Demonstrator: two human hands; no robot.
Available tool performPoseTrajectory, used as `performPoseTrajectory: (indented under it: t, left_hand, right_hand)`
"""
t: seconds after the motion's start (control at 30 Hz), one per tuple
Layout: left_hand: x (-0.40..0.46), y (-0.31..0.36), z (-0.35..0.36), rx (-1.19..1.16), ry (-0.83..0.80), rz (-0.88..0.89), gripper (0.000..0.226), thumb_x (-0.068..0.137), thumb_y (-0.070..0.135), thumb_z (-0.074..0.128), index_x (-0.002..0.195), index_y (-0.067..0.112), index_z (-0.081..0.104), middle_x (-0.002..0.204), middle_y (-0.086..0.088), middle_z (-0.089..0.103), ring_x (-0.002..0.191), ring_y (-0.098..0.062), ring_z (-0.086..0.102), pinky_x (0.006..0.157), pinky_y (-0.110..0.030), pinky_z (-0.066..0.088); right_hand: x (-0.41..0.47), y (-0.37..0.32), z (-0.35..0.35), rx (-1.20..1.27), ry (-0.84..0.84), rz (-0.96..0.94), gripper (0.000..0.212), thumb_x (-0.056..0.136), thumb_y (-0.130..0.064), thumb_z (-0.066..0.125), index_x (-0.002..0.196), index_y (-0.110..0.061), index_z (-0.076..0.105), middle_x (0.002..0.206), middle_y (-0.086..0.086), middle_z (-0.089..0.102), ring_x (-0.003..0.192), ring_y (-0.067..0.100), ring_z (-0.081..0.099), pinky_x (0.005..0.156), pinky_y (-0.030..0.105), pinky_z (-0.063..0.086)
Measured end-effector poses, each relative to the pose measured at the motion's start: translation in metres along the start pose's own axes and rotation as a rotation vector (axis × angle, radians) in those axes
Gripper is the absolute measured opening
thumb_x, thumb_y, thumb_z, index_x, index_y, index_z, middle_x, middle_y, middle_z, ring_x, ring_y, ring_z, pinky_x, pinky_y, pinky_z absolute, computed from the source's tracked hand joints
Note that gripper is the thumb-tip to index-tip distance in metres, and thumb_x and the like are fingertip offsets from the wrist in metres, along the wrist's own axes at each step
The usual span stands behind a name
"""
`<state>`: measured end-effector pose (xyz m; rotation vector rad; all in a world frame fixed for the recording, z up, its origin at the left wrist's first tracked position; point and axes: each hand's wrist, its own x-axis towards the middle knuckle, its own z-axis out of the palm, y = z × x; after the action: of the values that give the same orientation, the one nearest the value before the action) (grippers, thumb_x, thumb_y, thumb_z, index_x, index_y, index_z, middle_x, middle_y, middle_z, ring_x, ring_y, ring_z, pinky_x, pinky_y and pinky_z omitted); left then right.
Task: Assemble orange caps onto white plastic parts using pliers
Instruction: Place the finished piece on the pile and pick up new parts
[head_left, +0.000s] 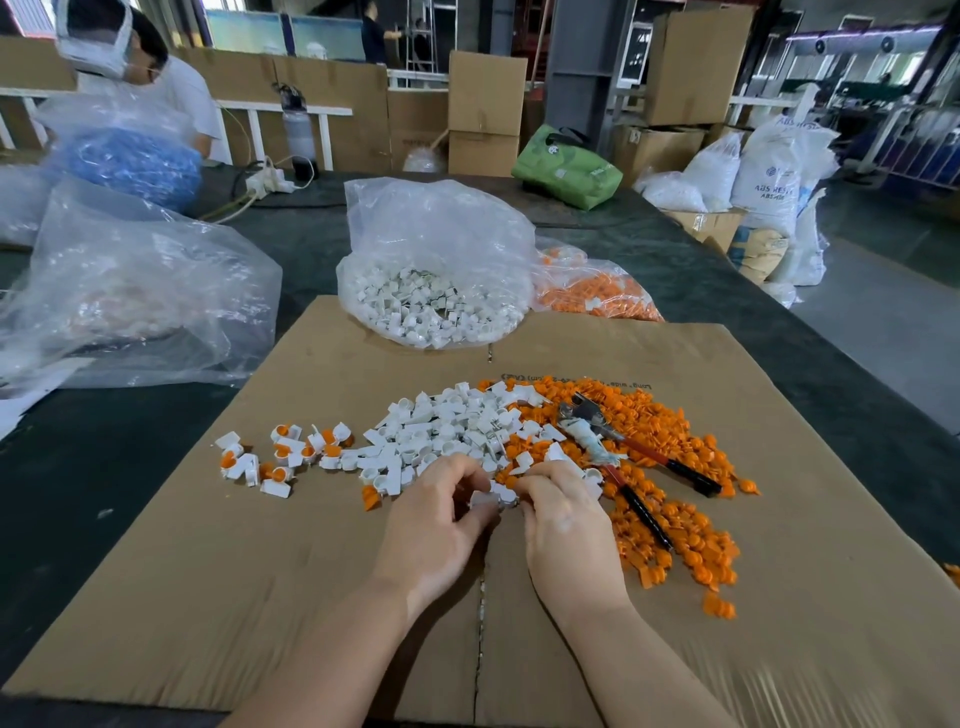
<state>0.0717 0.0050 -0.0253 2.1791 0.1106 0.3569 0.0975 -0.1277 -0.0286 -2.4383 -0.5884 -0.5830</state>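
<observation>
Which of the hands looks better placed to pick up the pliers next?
Probably the right hand. The pliers lie on the orange caps just beyond and to its right, while the left hand sits farther away and pinches a white part.

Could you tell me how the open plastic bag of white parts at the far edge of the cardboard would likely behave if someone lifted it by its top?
The plastic bag of white parts looks thin and crinkled, so it would probably go floppy and sag. Its mouth gapes open, so loose white pieces could spill if it tilts. It is well filled, so likely heavier than it looks.
</observation>
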Motion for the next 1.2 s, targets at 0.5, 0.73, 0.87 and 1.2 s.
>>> performPoseTrajectory:
  t: [0.5,0.73,0.87,1.2]
  left_hand:
    - [-0.0001,0.0021,-0.0033,-0.041,0.002,0.048,0.027,0.082,0.018,0.071,0.071,0.036,0.055,0.081,0.014,0.053,0.082,0.006,0.049,0.067,-0.003,0.034]
    - [0.0023,-0.0011,-0.0039,-0.056,0.016,0.023,0.027,0.08,0.017,0.072,0.07,0.034,0.055,0.082,0.013,0.051,0.08,0.001,0.049,0.067,-0.005,0.033]
    - [0.0016,-0.002,-0.0024,-0.109,0.012,-0.009,0.022,0.081,0.017,0.072,0.071,0.031,0.058,0.079,0.011,0.056,0.074,0.003,0.05,0.063,-0.006,0.036]
    - [0.0011,-0.0021,-0.002,-0.111,0.016,-0.02,0.013,0.087,0.027,0.064,0.077,0.031,0.059,0.071,0.013,0.059,0.07,0.003,0.052,0.06,-0.007,0.038]
  right_hand:
    - [-0.0019,0.0008,-0.0031,-0.229,0.091,0.134,0.018,0.063,0.001,0.078,0.069,-0.012,0.066,0.074,0.003,0.06,0.069,0.027,0.057,0.067,0.043,0.045]
    - [-0.0026,-0.0011,-0.0041,-0.246,0.13,0.152,0.021,0.056,-0.008,0.079,0.072,-0.011,0.066,0.074,0.004,0.06,0.07,0.028,0.058,0.069,0.042,0.044]
    - [-0.003,-0.0012,-0.0048,-0.242,0.115,0.187,0.023,0.055,-0.007,0.079,0.072,-0.01,0.064,0.071,0.004,0.059,0.068,0.028,0.059,0.065,0.041,0.044]
    - [-0.0016,0.0008,-0.0035,-0.057,0.017,0.068,0.019,0.067,0.0,0.081,0.077,-0.007,0.066,0.073,0.006,0.063,0.064,0.027,0.061,0.057,0.038,0.052]
